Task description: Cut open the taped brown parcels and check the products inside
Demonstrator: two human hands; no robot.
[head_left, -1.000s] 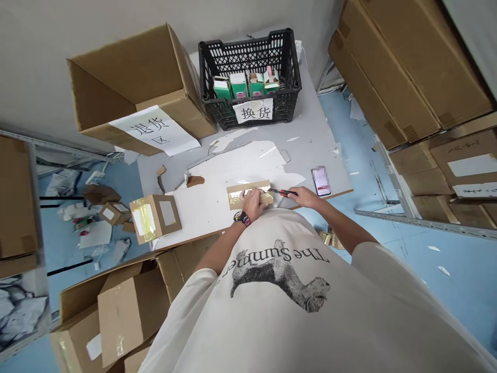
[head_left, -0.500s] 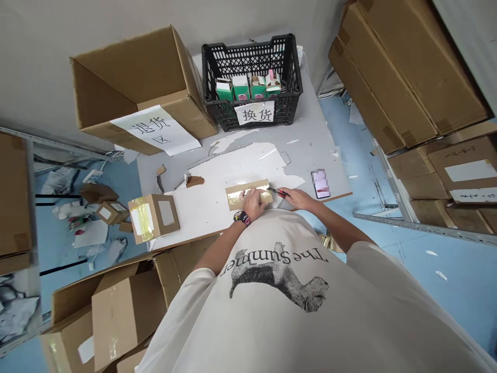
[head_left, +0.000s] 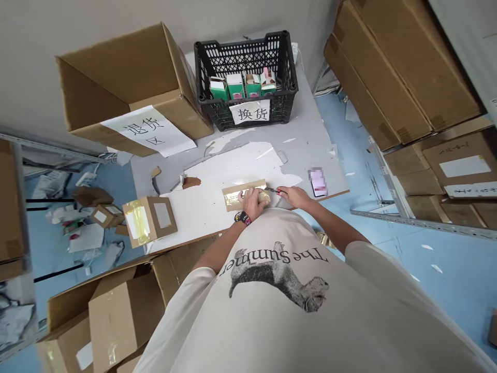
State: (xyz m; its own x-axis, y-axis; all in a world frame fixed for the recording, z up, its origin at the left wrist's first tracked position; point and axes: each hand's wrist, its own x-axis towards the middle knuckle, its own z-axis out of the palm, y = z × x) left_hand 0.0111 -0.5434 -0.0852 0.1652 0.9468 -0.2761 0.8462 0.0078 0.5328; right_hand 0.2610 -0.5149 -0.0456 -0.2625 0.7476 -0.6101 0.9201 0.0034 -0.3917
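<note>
Cardboard cartons crowd this white-topped bench (head_left: 310, 171): a tall open carton (head_left: 132, 88) with a paper sign (head_left: 147, 129) at the far left corner, stacked cartons (head_left: 399, 72) to the right, more open cartons (head_left: 116, 316) by my left side, and a black plastic crate (head_left: 243, 52) of green-and-white boxes (head_left: 243, 85) straight ahead. A flat, taped kraft carton (head_left: 243, 198) lies near the bench's edge in front of me. My left hand (head_left: 254, 203) presses it down, fingers curled over its middle, hiding much of it. My right hand (head_left: 295, 197) pinches a utility knife (head_left: 274, 190), its tip at the carton's right end. A phone (head_left: 318, 182) lies just beyond, a taped box (head_left: 149, 221) to the left.
</note>
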